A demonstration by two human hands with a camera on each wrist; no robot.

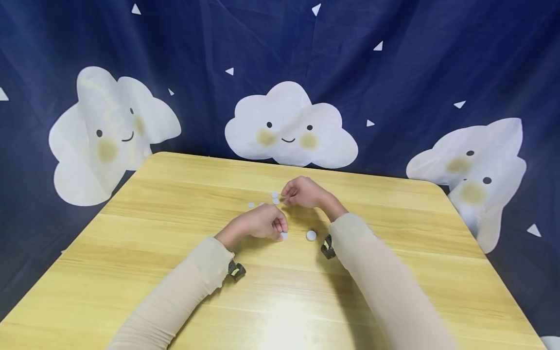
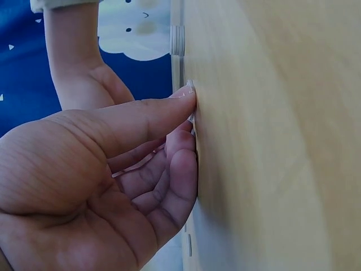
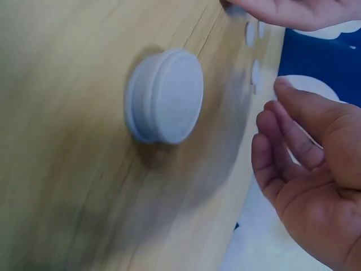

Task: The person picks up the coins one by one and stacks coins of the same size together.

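Observation:
My left hand (image 1: pixel 262 221) is low over the table, its thumb and fingertips pinching a small flat white disc (image 1: pixel 284 236) at the tabletop. In the left wrist view the thumb of the left hand (image 2: pixel 101 164) comes down on the disc's edge, and the curled fingers hide much of it. Farther back, my right hand (image 1: pixel 304 192) hovers with loosely bent fingers and nothing visible in them. Just left of its fingertips lie two white discs, one nearer (image 1: pixel 275 201) and one farther (image 1: pixel 274 195). A short stack of white discs (image 1: pixel 311 236) stands right of the left hand.
More white discs lie behind the left hand, one at the left (image 1: pixel 251 205) and one partly covered (image 1: pixel 262 204). The wood-grain table (image 1: pixel 175 194) has its far edge against a dark blue curtain (image 1: pixel 280 39) with cloud faces. Black wrist devices (image 1: pixel 236 271) sit under both forearms.

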